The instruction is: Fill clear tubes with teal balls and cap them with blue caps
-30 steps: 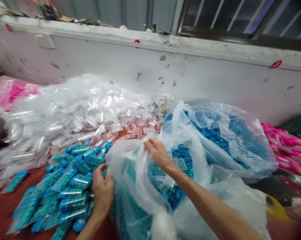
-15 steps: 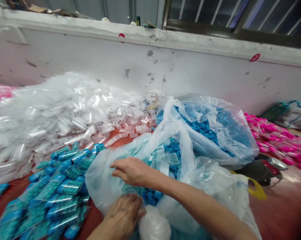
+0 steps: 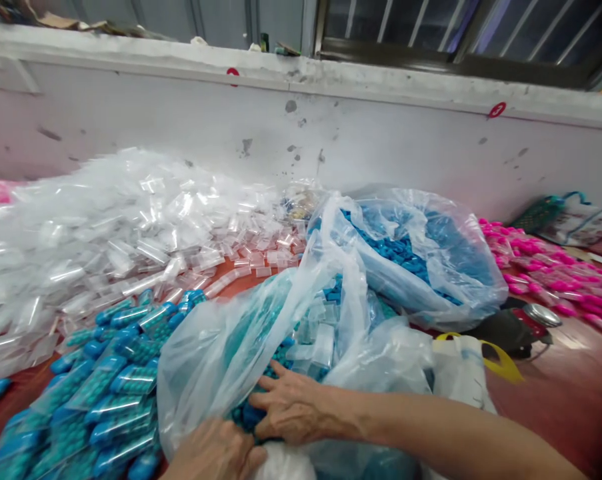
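An open translucent plastic bag (image 3: 195,367) holds teal beads, blue pieces and clear plastic sleeves (image 3: 311,347). My right hand (image 3: 295,407) reaches into its mouth from the right, fingers spread over the teal and blue contents, with nothing gripped. Beside it at the bottom, my left hand (image 3: 218,450) is closed at the bag's near edge; what its fingers hold is hidden. A white plastic bundle (image 3: 283,463) lies just right of my left hand. On the left are filled clear tubes with blue caps and teal beads (image 3: 101,383).
A large heap of clear sleeves (image 3: 115,227) covers the back left. Behind the open bag sits another bag of blue pieces (image 3: 461,260). Pink-capped tubes (image 3: 555,273), a dark tool with a metal end (image 3: 513,327) and a yellow strap (image 3: 503,363) are at right.
My right hand has come down from the bag's left side into its mouth, fingers now spread. The bag's left side has lifted and folded inward. My left hand has shifted slightly down and left.
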`<state>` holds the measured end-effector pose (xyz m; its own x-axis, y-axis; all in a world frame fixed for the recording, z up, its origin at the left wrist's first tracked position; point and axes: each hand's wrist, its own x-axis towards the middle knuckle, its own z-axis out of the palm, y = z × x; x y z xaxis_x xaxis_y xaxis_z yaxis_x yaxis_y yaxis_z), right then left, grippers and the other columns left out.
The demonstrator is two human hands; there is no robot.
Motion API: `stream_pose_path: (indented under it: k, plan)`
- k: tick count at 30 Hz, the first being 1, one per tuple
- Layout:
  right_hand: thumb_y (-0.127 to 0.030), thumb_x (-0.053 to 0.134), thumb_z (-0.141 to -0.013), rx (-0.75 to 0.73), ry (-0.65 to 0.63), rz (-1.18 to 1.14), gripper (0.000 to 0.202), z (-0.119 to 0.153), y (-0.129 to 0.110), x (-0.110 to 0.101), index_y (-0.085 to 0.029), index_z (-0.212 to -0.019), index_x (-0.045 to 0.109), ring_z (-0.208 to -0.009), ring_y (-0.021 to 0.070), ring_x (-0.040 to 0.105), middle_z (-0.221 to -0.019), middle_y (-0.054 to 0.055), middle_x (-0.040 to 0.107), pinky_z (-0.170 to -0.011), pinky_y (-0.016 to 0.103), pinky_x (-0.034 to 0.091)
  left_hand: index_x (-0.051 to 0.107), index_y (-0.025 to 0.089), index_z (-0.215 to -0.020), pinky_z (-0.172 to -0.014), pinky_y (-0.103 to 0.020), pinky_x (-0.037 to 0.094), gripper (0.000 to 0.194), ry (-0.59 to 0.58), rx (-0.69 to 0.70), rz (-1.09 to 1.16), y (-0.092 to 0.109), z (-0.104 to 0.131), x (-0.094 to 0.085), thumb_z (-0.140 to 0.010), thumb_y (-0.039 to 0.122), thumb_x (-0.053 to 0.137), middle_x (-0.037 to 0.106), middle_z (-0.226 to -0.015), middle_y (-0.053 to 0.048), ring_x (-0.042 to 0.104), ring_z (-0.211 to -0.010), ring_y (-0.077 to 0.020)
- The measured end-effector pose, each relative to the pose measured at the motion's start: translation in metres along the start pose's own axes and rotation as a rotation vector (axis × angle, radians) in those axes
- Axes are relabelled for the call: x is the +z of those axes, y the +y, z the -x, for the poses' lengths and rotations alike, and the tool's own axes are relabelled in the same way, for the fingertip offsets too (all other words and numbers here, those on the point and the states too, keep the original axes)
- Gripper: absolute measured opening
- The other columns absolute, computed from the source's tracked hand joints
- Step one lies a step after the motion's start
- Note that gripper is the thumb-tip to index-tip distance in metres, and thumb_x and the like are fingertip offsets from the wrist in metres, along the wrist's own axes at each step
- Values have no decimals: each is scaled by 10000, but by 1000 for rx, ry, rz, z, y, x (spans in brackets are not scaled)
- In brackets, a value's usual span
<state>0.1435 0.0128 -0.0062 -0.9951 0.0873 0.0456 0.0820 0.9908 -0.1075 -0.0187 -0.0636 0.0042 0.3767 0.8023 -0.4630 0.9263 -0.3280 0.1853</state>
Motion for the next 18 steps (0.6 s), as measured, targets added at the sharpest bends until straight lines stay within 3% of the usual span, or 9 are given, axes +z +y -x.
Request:
stream_pose_path:
  k: [4,7,10,14,15,18]
  plan:
    - [-271,540,-766,164,-124,23,118,37,24,-3,-232,-676,607,-773,191,459,-777,19,558,-679,336,336,683,214,-710,-575,-295,427,458,-19,49,-7,-1,3,0,-875,340,275,699,-715,-104,649,-657,-235]
    - [-229,504,-779,341,-198,73,140,64,53,-9,-214,-713,627,-804,201,474,-840,47,578,-688,345,344,675,225,-723,-620,-306,444,454,15,62,-10,0,0,1,-881,329,263,696,-717,-93,648,-697,-232]
    - [-186,474,-797,506,-250,151,183,76,71,-18,-204,-739,647,-861,215,499,-916,67,594,-740,380,362,666,217,-794,-652,-350,461,443,31,-25,-10,3,-4,-3,-882,297,239,693,-752,-106,650,-742,-259]
    - [-54,413,-791,752,-164,334,242,57,49,-20,-110,-835,644,-928,264,506,-955,151,595,-822,472,345,647,178,-865,-654,-394,476,383,-13,-70,-24,7,-5,-11,-848,207,266,689,-794,-133,651,-752,-292]
    - [-40,415,-784,749,-117,347,233,46,37,-16,-95,-840,635,-910,266,514,-922,156,601,-812,470,355,648,175,-859,-657,-402,478,375,-28,-40,-32,8,-5,-12,-840,198,274,689,-801,-136,650,-756,-297]
    - [-92,452,-806,484,-19,128,165,3,3,3,-158,-741,588,-683,183,531,-713,52,594,-604,317,415,652,166,-853,-665,-399,482,371,-72,13,-43,10,-5,-15,-829,183,282,691,-805,-141,652,-755,-294]
